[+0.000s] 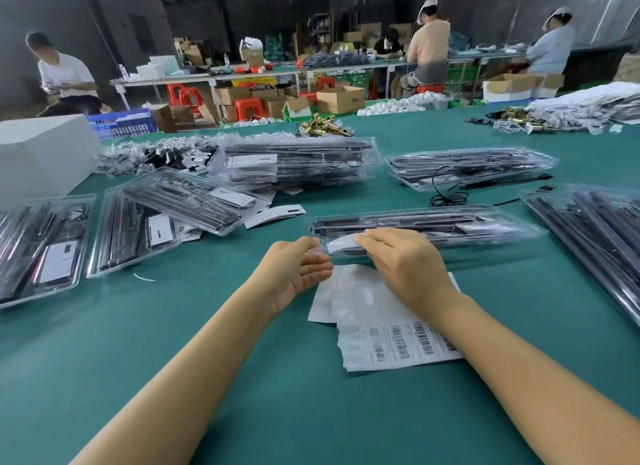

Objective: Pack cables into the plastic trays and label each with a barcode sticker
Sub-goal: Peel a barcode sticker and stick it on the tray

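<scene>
A clear plastic tray (450, 226) packed with black cables lies crosswise on the green table just beyond my hands. My right hand (405, 263) lies palm down on its near left end, fingers straight, pressing a white barcode sticker (341, 245) onto the lid. My left hand (298, 270) hovers at the tray's left end, fingers loosely extended, holding nothing that I can see. Sheets of barcode stickers (391, 340) lie on the table under my right wrist.
Labelled trays (135, 229) lie at the left, a stack (294, 163) stands behind, another (467, 166) at the back right, more at the right edge (595, 236). A loose black cable (450, 196), a white box (41, 153), brass parts (325, 127). People work at far tables.
</scene>
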Demonstrator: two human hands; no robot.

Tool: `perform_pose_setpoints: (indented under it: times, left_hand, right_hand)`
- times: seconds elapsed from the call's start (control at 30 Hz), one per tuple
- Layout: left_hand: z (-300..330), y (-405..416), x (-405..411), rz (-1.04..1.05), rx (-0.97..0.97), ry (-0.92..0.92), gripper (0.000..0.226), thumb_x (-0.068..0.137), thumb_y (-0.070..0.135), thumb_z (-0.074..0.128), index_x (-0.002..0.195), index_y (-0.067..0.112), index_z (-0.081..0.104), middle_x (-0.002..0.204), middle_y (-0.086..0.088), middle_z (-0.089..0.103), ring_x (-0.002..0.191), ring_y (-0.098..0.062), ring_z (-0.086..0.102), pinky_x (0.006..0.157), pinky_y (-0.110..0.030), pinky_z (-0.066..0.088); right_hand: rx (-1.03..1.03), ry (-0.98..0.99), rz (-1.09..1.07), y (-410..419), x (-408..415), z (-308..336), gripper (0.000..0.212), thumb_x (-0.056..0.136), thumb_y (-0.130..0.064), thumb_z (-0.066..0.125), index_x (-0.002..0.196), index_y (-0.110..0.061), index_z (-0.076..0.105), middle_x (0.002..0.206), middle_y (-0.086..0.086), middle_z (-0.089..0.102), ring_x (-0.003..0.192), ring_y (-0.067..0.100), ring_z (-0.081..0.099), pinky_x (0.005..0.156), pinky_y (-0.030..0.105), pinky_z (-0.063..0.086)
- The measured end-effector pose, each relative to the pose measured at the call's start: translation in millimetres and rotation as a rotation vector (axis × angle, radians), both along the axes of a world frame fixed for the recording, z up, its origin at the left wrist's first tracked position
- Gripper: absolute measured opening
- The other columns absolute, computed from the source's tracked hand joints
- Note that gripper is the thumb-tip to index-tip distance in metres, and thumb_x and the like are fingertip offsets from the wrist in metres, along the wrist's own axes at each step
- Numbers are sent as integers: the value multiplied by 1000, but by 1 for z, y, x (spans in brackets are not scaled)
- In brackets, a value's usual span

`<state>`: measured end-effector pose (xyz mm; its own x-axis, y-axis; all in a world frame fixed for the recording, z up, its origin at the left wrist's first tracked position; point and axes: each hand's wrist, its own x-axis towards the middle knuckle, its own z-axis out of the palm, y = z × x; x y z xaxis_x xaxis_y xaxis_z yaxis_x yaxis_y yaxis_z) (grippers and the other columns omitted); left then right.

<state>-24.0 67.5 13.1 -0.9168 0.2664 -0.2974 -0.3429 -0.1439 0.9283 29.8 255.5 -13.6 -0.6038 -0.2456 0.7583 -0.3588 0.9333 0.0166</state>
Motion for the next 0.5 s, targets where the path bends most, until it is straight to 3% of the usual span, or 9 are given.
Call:
perform_pose_setpoints:
  times: [0.23, 0.37, 0.5]
  left_hand:
    - [7, -5, 3, -46, 146, -111, 13, 88, 2, 53, 77, -2, 58, 57, -10, 63, 44, -13, 60, 44, -18, 51]
    - [6, -6, 3, -92, -49, 28, 8, 90, 8, 53, 88, 4, 59, 64, -8, 64, 50, -17, 64, 47, -22, 52]
    - [-2, -9, -2, -91, -189, 183, 13, 92, 8, 58, 99, -3, 61, 89, -14, 69, 69, -19, 70, 58, -23, 55]
  right_hand:
    - [23, 236, 62, -3, -3, 3, 12, 78, 2, 74, 89, -2, 75, 82, 9, 70, 73, 29, 64, 67, 36, 53]
    - [51, 239, 105, -7, 0, 1, 8, 77, 6, 73, 77, -2, 74, 72, 8, 68, 63, 28, 60, 58, 34, 51]
    - [94, 167, 99, -11, 2, 0, 15, 76, 3, 73, 65, -5, 69, 66, 4, 64, 59, 24, 56, 48, 31, 47]
